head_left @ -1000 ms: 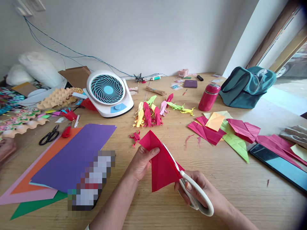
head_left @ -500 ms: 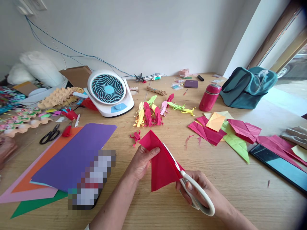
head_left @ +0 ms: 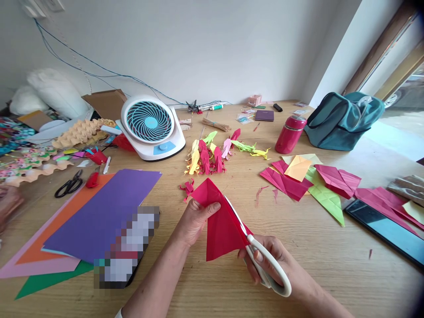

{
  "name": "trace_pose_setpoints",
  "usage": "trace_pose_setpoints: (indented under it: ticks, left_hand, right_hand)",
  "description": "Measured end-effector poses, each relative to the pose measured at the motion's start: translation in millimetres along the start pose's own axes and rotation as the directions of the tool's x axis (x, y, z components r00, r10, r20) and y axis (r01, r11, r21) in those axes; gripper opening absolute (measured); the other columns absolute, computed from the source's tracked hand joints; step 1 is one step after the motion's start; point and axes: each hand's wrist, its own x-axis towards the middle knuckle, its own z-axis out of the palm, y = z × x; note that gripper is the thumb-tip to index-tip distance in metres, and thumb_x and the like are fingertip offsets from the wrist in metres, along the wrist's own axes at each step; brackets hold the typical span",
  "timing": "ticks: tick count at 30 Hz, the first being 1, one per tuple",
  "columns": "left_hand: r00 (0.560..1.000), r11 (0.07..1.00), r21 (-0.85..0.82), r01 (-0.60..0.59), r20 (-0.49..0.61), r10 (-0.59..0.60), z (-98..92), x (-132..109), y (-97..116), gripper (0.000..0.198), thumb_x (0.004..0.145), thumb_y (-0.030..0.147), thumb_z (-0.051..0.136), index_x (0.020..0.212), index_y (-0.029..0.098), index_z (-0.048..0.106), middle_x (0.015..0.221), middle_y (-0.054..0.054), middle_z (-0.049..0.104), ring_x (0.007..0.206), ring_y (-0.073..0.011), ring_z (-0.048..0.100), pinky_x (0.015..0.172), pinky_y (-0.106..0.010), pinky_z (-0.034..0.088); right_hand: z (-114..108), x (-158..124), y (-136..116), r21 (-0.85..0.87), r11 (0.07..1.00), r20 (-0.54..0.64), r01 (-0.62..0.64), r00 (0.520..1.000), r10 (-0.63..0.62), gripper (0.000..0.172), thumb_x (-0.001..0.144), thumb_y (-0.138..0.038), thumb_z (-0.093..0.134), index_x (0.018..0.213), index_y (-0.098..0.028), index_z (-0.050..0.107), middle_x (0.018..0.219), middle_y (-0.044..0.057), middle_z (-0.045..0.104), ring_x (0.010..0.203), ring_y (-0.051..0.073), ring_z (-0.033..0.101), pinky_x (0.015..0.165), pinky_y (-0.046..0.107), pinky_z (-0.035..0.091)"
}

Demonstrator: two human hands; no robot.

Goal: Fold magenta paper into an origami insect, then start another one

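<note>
Between thumb and fingers, my left hand (head_left: 198,217) pinches a folded red paper (head_left: 223,227) near its upper left part. White-handled scissors (head_left: 270,258) sit in my right hand (head_left: 271,260), their blades along the paper's right edge and pointing up and left. The blades look nearly closed; part of the lower blade is hidden by the paper. Just beyond the paper lies a small red folded paper figure (head_left: 187,189). Behind it stands a group of yellow, red, pink and green paper figures (head_left: 205,157).
Coloured sheets (head_left: 106,212) and a blurred-out phone-like object (head_left: 130,247) lie left. A fan (head_left: 150,123) stands behind them. Folded papers (head_left: 298,176), a red flask (head_left: 290,134), a teal bag (head_left: 342,121) and a dark phone (head_left: 387,232) are right. Another person's hand (head_left: 9,203) shows far left.
The scissors and my right hand have shifted slightly left and up, with the red paper moving a little the same way. The other person's hand at far left has changed its pose.
</note>
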Motion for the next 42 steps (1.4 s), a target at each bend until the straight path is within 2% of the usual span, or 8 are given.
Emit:
trace_pose_setpoints:
  ticks: [7, 20, 27, 33, 42]
  left_hand:
    - [0.999, 0.999, -0.011, 0.041, 0.020, -0.041, -1.3, 0.9, -0.9, 0.030, 0.060, 0.028, 0.090, 0.084, 0.015, 0.076, 0.081, -0.004, 0.076, 0.077, -0.0178, 0.068, 0.080, -0.030, 0.052]
    - [1.000, 1.000, 0.014, 0.027, -0.004, -0.027, 2.1, -0.7, 0.5, 0.030, 0.060, 0.027, 0.090, 0.083, 0.015, 0.075, 0.085, -0.005, 0.077, 0.079, -0.0188, 0.068, 0.080, -0.031, 0.051]
    - [1.000, 1.000, 0.005, 0.013, 0.021, -0.013, 3.0, -0.5, 2.1, 0.026, 0.063, 0.025, 0.088, 0.082, 0.016, 0.074, 0.081, -0.002, 0.076, 0.075, -0.0156, 0.067, 0.076, -0.028, 0.051]
    - [1.000, 1.000, 0.019, 0.018, 0.013, -0.018, 2.8, -0.9, 1.5, 0.029, 0.063, 0.026, 0.088, 0.086, 0.015, 0.075, 0.084, -0.004, 0.077, 0.078, -0.0179, 0.068, 0.079, -0.030, 0.052]
    - [1.000, 0.999, -0.025, 0.020, 0.020, -0.019, 3.6, 0.3, 2.1, 0.027, 0.061, 0.024, 0.089, 0.081, 0.015, 0.074, 0.079, -0.002, 0.075, 0.075, -0.0152, 0.067, 0.074, -0.027, 0.053]
  right_hand:
    - [1.5, 1.6, 2.0, 0.024, 1.000, -0.007, 0.020, 1.000, -0.020, 0.059, 0.080, -0.072, 0.058, 0.087, -0.013, 0.062, 0.055, -0.003, 0.051, 0.043, 0.007, 0.038, 0.043, 0.021, 0.029]
    - [2.9, 2.2, 1.7, 0.013, 1.000, -0.021, 0.015, 1.000, -0.015, 0.060, 0.078, -0.073, 0.059, 0.085, -0.014, 0.061, 0.053, -0.004, 0.048, 0.042, 0.006, 0.035, 0.042, 0.020, 0.027]
    - [3.1, 2.5, 0.1, 0.012, 1.000, -0.028, 0.019, 0.999, -0.018, 0.058, 0.079, -0.072, 0.060, 0.085, -0.014, 0.060, 0.054, -0.004, 0.048, 0.043, 0.006, 0.036, 0.042, 0.020, 0.027]
    - [2.2, 3.8, 2.2, 0.027, 1.000, -0.042, 0.004, 0.999, -0.003, 0.058, 0.077, -0.072, 0.062, 0.081, -0.015, 0.058, 0.052, -0.005, 0.046, 0.041, 0.006, 0.034, 0.040, 0.020, 0.026]
    - [1.0, 3.3, 7.1, 0.060, 0.996, -0.048, 0.059, 0.997, -0.056, 0.054, 0.080, -0.067, 0.063, 0.083, -0.013, 0.062, 0.050, -0.005, 0.045, 0.041, 0.006, 0.033, 0.040, 0.019, 0.025]
